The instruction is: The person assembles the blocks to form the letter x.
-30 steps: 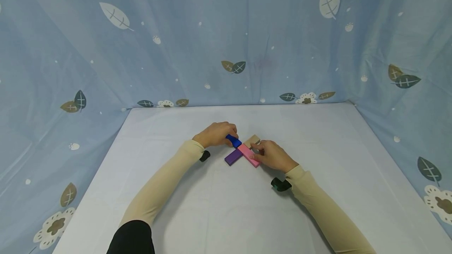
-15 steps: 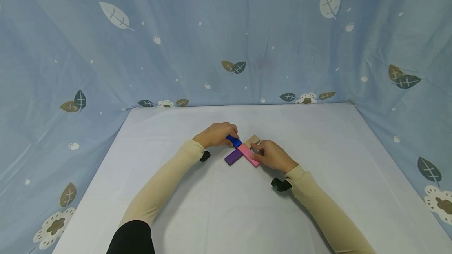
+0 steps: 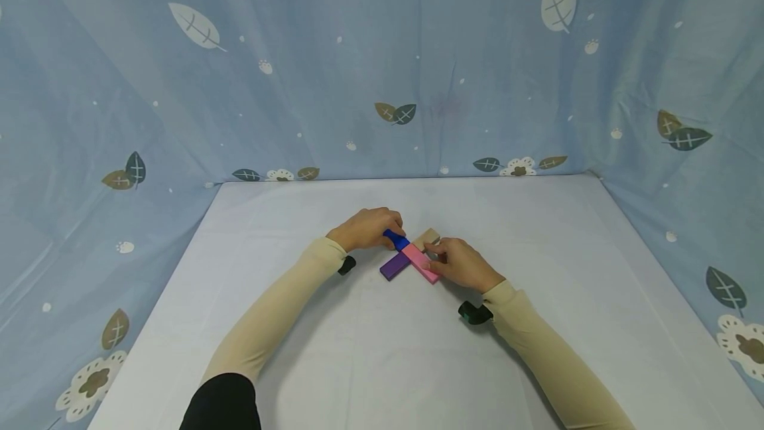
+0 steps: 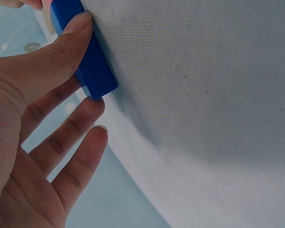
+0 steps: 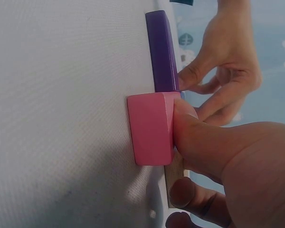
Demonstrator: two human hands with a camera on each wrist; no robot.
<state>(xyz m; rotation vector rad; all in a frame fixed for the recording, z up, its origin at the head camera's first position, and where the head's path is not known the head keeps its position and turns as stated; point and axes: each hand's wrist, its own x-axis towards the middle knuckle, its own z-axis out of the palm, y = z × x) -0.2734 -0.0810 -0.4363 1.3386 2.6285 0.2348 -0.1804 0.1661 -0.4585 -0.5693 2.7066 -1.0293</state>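
Observation:
My left hand [image 3: 367, 227] pinches a blue block [image 3: 395, 239] between thumb and fingers; the thumb lies along its side in the left wrist view. Opposite it, my right hand [image 3: 465, 264] holds a pink block [image 3: 420, 263], thumb on its upper face and other fingers curled on the far side. A purple block [image 3: 395, 266] and a plain wooden block [image 3: 426, 239] extend to either side, so the several blocks form a cross lying on the cloth. In the right wrist view, one right fingertip is at the wooden block [image 5: 175, 185]; whether it touches is unclear.
A white cloth [image 3: 382, 363] covers the table. Behind and beside it hangs a blue curtain [image 3: 298, 85] printed with leaves and flowers. Dark wrist devices are at both sleeves, the right one [image 3: 475, 312] low over the cloth. A black shape [image 3: 222, 403] sits at the lower left.
The left hand and blue block have shifted very slightly towards the pink block. The right hand and the other blocks look still.

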